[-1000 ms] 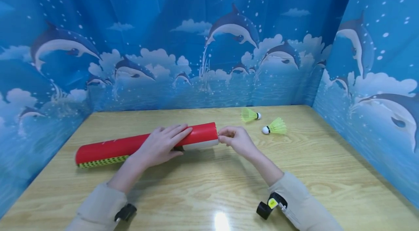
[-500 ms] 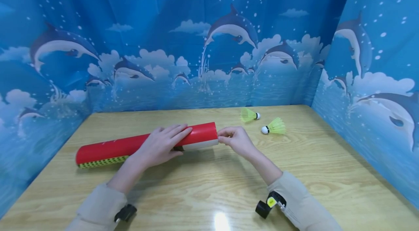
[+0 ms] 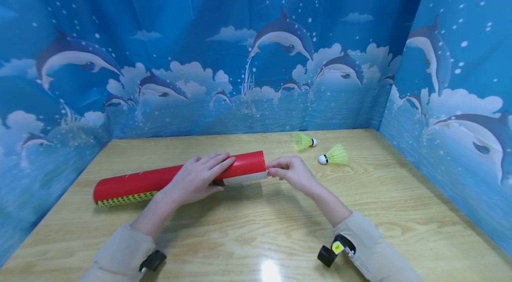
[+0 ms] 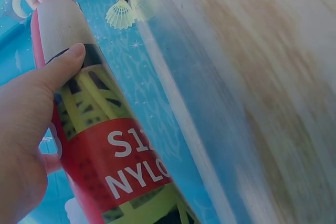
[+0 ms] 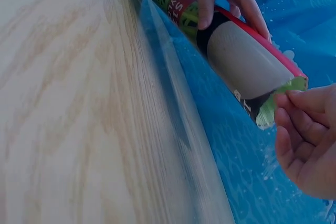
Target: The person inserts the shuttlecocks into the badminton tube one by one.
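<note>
A long red shuttlecock tube [image 3: 140,183] lies across the table, tilted slightly up to the right in the head view. My left hand [image 3: 198,177] grips it around the middle from above, and the left wrist view shows the thumb over its printed side. At the tube's right end, my right hand [image 3: 292,173] pinches the edge with thumb and forefinger. That end [image 5: 281,100] is green with a ragged rim in the right wrist view; exactly what the fingertips pinch there I cannot tell.
Two yellow-green shuttlecocks with white heads, a far one [image 3: 304,141] and a nearer one [image 3: 334,155], lie at the back right of the wooden table [image 3: 256,228]. A blue dolphin-print curtain [image 3: 200,51] borders the table at the back and sides.
The right forearm has shifted slightly to the right, its fingertips still at the tube's end. My left hand and the tube hold nearly the same place. The head view has turned a little.
</note>
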Tool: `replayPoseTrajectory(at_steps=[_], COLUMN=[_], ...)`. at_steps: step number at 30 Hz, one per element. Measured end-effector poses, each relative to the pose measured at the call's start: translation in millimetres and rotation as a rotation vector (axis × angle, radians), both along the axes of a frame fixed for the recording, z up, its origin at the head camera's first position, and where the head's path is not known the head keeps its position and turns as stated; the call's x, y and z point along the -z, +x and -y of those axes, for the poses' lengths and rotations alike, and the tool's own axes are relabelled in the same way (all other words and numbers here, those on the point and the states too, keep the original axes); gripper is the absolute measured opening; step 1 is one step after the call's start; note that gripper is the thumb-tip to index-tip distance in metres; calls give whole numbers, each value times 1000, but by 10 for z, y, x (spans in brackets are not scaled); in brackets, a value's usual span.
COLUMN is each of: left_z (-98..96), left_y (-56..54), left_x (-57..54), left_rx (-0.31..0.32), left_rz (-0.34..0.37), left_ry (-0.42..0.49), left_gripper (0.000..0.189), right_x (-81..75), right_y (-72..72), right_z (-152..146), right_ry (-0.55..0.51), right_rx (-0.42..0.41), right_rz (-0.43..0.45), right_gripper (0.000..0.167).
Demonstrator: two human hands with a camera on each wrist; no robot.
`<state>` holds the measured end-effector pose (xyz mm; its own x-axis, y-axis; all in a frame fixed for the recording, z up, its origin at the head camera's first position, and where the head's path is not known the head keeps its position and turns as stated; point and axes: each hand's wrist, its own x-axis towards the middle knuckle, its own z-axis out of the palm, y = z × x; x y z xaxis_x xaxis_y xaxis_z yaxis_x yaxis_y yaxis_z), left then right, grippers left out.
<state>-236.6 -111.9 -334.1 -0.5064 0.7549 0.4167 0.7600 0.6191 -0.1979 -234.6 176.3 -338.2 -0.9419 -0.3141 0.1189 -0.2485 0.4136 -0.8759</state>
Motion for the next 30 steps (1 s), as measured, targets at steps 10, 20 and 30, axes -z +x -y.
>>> replayPoseTrajectory(at_steps=[10, 20, 30], left_z=[8, 30, 41], left_y=[12, 14, 18], left_x=[-12, -7, 2], left_rx=[-15, -18, -25], left_rz=[33, 38, 50], left_ry=[7, 7, 7], left_gripper=[91, 91, 91], right_x=[29, 57, 46], right_y=[-49, -74, -131], right_z=[-419, -1034, -1537], right_ry=[-24, -16, -7], right_rx=[106, 262, 432], right_rz=[-6, -28, -77], right_gripper=[26, 34, 43])
